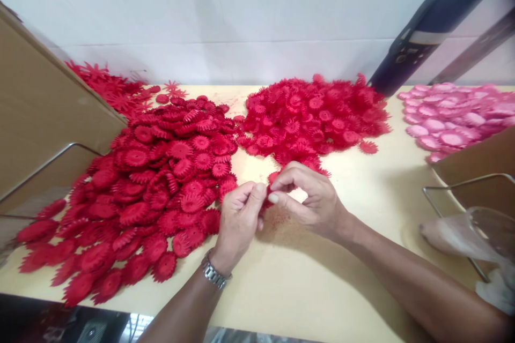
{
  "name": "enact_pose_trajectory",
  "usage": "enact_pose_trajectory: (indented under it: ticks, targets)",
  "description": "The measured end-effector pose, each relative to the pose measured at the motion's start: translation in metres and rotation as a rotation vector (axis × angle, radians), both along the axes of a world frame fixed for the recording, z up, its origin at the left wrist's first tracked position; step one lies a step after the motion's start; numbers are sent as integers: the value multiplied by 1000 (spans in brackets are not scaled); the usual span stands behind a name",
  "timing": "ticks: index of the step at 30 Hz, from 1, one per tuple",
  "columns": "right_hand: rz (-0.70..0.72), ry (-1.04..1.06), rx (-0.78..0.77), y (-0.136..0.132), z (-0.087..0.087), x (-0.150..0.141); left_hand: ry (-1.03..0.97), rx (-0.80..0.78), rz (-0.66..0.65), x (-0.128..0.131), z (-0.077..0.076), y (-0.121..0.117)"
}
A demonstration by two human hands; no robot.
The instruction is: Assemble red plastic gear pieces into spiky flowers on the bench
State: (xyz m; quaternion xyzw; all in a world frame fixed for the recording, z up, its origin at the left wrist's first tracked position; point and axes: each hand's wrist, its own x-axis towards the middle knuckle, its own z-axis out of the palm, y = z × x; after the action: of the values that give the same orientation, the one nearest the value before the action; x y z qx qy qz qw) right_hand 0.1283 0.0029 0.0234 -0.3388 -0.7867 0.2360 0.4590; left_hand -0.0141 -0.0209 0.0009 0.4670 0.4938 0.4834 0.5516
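Note:
My left hand (238, 220) and my right hand (306, 197) meet at the middle of the pale table (306, 284). Both pinch a small red plastic flower piece (270, 188) between fingers and thumbs; most of it is hidden by my fingers. A large heap of red toothed flower discs (156, 193) lies left of my hands. A second heap of red flower discs (314, 115) lies just beyond them. My left wrist wears a metal watch (214, 272).
A pile of flat red star-shaped petals (108, 88) lies at the back left. Pink discs (454, 115) are heaped at the back right. Cardboard boxes with wire frames stand at the left (44, 118) and right (478, 171). Clear plastic bag (470, 236) at right. A white wall runs behind.

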Motion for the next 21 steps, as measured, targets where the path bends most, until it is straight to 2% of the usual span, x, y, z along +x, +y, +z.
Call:
enact_pose_trajectory:
  ticks: [4, 7, 10, 13, 21]
  targets:
    - [59, -80, -19, 4, -5, 2, -1, -6, -37, 0, 3, 0]
    - [30, -189, 99, 7, -11, 3, 43, -14, -47, 1, 4, -1]
    - [-57, -290, 239, 8, -17, 3, 59, -25, -72, 0, 3, 0]
    - [-95, -300, 296, 9, -19, 4, 43, -32, -136, -1, 2, 1]
    - [9, -105, 130, 10, -11, 7, -23, -16, -157, -2, 2, 1]
